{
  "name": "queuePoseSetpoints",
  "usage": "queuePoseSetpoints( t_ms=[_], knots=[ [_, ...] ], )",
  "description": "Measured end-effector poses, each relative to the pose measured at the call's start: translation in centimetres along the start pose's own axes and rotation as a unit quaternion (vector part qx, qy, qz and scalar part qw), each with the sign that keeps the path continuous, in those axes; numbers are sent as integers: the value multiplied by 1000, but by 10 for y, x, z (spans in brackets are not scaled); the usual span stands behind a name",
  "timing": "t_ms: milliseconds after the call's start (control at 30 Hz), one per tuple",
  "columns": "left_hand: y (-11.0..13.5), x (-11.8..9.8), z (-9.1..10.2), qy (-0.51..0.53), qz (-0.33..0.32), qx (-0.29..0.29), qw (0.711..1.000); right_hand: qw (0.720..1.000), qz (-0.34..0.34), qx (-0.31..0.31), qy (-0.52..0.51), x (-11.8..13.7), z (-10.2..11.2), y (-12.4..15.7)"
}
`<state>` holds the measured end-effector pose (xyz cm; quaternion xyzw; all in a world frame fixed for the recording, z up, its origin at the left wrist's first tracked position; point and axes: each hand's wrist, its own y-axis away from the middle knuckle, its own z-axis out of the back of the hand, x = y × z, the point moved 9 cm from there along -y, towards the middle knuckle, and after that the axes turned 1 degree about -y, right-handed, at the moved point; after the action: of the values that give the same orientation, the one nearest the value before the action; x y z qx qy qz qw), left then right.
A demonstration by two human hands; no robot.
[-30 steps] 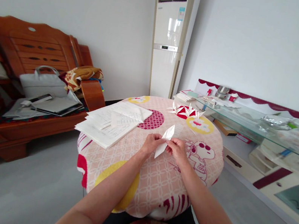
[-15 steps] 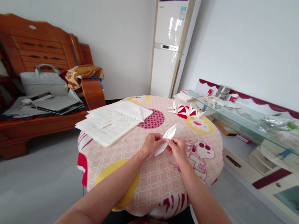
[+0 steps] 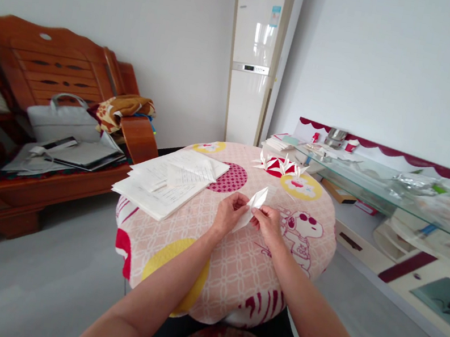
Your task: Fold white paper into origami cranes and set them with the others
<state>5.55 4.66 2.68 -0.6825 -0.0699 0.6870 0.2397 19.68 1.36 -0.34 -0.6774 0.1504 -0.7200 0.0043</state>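
Note:
A narrow, pointed piece of folded white paper (image 3: 258, 198) is held between my two hands, just above the round table's patterned cloth (image 3: 229, 273). My left hand (image 3: 230, 213) pinches its left edge with thumb and fingers. On the opposite edge, my right hand (image 3: 266, 222) grips it the same way. The paper stands tilted, its upper tip leaning to the right and its lower tip showing between the hands. Beyond it, several folded white paper cranes (image 3: 283, 167) sit in a cluster near the table's far edge.
Written sheets and a paper pad (image 3: 171, 182) lie at the table's left. Left of the table is a wooden sofa (image 3: 61, 63) with a grey bag (image 3: 62, 121). A glass-topped cabinet (image 3: 377, 188) runs along the right; an air conditioner (image 3: 245, 103) stands behind.
My left hand's fingers have lifted and curled more behind the folded paper. The paper has shifted slightly right, its upper part turned a little. Both hands keep hold of it.

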Motion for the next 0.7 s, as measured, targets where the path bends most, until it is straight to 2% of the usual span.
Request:
queuePoseSetpoints(
  t_ms=[200,433,533,700],
  knots=[
    [1,-1,-1,-19,2,0,1000,1000,5,-16,-4,-2,3,-2],
    [1,14,0,16,65,-4,998,1000,10,-6,6,-2,1,-1],
    [2,10,1,-46,68,-2,997,999,15,-6,28,4,1,1],
    [4,-5,4,-203,28,-20,979,998,36,-6,59,15,-2,4]
  ],
)
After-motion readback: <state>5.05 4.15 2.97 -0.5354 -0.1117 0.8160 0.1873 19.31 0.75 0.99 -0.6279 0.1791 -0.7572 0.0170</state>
